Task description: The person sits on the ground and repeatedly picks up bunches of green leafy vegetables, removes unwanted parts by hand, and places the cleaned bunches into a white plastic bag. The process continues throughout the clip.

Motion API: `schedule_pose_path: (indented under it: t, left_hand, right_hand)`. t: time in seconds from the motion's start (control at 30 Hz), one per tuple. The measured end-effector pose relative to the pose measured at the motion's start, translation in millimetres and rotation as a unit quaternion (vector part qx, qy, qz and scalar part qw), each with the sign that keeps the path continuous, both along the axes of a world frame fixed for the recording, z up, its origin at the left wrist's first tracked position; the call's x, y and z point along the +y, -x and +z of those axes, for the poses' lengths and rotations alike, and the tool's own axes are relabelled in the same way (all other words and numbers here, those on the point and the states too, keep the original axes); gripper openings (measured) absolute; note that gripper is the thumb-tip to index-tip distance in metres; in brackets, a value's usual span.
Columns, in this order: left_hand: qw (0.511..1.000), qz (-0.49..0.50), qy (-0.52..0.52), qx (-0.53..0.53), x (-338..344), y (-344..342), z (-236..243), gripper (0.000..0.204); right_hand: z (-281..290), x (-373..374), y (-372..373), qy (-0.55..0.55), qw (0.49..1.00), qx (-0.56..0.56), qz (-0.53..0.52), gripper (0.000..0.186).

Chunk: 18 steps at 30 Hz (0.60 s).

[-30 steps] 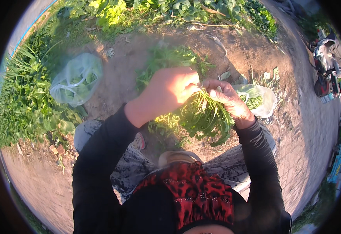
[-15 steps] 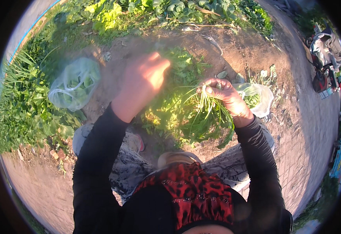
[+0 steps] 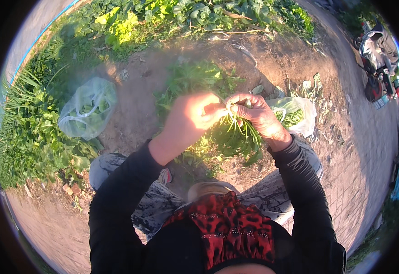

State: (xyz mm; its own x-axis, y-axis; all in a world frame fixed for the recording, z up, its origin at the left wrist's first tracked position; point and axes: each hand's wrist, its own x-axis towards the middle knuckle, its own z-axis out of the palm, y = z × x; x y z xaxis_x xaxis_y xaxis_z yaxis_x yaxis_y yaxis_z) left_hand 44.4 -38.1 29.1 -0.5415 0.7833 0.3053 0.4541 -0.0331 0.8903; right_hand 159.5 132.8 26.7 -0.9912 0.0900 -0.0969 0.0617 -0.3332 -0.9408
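My right hand (image 3: 262, 119) is closed round a bunch of leafy greens (image 3: 244, 142), gripping it near its pale, thin stem ends. The green leaves hang below that hand. My left hand (image 3: 192, 114), brightly sunlit, meets it from the left, thumb and forefinger pinched at the same stem ends. A thin stalk rises between the two hands; exactly how much the left fingers hold is hard to see. Beneath and beyond the hands a heap of loose greens (image 3: 199, 75) lies on the soil, partly hidden by my left hand and blurred.
A clear plastic bag with greens (image 3: 90, 107) sits at the left. Another bag with greens (image 3: 302, 116) stands just right of my right hand. Garden beds (image 3: 30, 123) border the left and far sides. Brick paving (image 3: 350, 192) runs along the right, with a parked vehicle (image 3: 379, 64) beyond.
My left hand has come right and nearer, from above the soil to the stem ends of the bunch. My right hand has shifted slightly left, still holding the greens.
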Motion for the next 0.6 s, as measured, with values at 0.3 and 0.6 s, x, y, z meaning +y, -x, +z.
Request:
schedule_pose_path:
  t: [0.3,0.6]
  left_hand:
    - [0.998,-0.049,0.042,-0.018,1,15,-1,0.007]
    - [0.882,0.098,0.154,0.434,-18,35,-9,0.011]
  right_hand:
    - [-2,7,-4,-0.084,0.991,-0.103,0.005,0.016]
    - [-4,11,-6,-0.042,0.996,-0.076,0.022,0.019]
